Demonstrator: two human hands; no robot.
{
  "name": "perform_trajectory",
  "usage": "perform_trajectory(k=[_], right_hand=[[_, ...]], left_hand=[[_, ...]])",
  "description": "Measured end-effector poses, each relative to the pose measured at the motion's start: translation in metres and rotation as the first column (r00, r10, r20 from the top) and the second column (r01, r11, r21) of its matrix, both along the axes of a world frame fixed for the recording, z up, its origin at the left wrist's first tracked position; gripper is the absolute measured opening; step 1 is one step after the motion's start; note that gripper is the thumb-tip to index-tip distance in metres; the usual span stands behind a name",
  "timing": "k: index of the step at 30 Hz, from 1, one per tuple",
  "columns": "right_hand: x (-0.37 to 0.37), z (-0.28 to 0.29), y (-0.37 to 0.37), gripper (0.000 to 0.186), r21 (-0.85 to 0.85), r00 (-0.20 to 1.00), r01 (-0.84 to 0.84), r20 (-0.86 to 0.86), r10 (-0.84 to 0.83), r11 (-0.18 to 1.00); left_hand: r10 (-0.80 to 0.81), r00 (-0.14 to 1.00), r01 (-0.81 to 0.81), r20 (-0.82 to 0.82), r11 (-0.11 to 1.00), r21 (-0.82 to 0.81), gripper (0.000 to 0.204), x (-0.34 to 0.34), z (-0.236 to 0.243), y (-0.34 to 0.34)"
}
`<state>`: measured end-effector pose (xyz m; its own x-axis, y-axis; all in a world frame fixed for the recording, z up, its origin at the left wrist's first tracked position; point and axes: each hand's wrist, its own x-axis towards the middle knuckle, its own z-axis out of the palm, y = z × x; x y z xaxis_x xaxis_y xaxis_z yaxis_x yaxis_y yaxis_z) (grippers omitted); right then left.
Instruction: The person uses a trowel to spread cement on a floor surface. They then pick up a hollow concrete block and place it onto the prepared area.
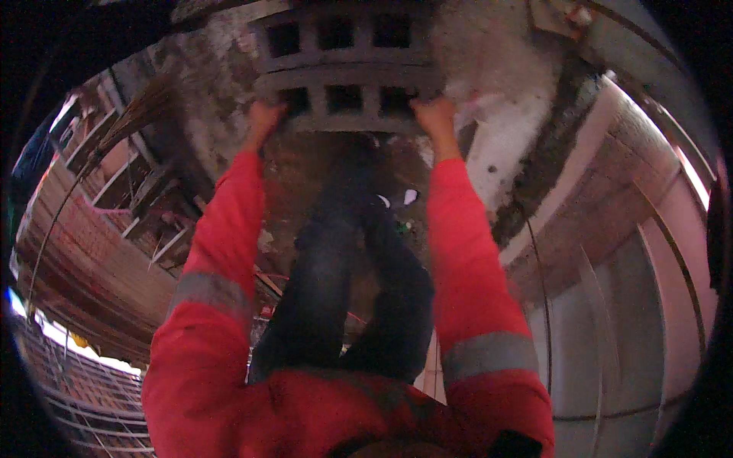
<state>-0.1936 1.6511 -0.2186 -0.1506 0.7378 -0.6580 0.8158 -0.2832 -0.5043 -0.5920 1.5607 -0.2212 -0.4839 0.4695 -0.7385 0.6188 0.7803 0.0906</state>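
Note:
A grey hollow concrete block point(369, 101) with three square openings lies crosswise ahead of my feet. My left hand point(267, 120) has its fingers closed at the left end, by the outer opening. At the opposite end my right hand point(435, 117) grips the block in the same way, its thumb near the right opening. Both arms, in red sleeves with grey bands, reach straight forward. Just beyond, a second hollow block point(363, 33) sits right up against the first or very close to it. Motion blur and shadow hide the fingertips and the blocks' undersides.
A broom-like bundle of twigs point(145, 111) leans at the left, near wooden frames point(122, 183). Dirt and small debris point(411, 196) lie around my legs. A pale flat patch point(496, 145) is on the ground at right, with a wall point(611, 168) beyond.

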Motion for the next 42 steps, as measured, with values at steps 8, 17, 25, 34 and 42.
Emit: perform_trajectory(k=[8,17,25,34,42], right_hand=[[0.104,0.154,-0.039,0.044,-0.306,0.832,0.552,0.143,-0.536,0.776],[0.273,0.122,-0.169,0.029,-0.298,0.347,0.895,0.002,-0.938,0.331],[0.322,0.041,-0.131,0.040,-0.020,0.166,0.986,0.064,-0.984,0.165],[0.357,-0.002,-0.122,0.041,-0.360,0.122,0.930,0.133,-0.984,0.067],[0.411,-0.036,-0.109,0.079,-0.780,-0.423,0.571,-0.012,-0.906,-0.256]], left_hand=[[-0.299,0.954,0.299,-0.013,0.949,0.103,0.046,0.124,0.153,0.044],[-0.764,0.646,0.744,0.002,0.630,0.224,0.036,0.334,0.190,0.132],[-0.888,0.459,0.876,-0.034,0.445,0.185,0.043,0.477,0.057,0.229],[-0.907,0.392,0.918,0.151,0.396,-0.007,0.056,0.501,-0.025,0.243],[-0.231,0.880,0.351,0.414,0.905,-0.242,0.054,0.509,-0.024,0.325]])
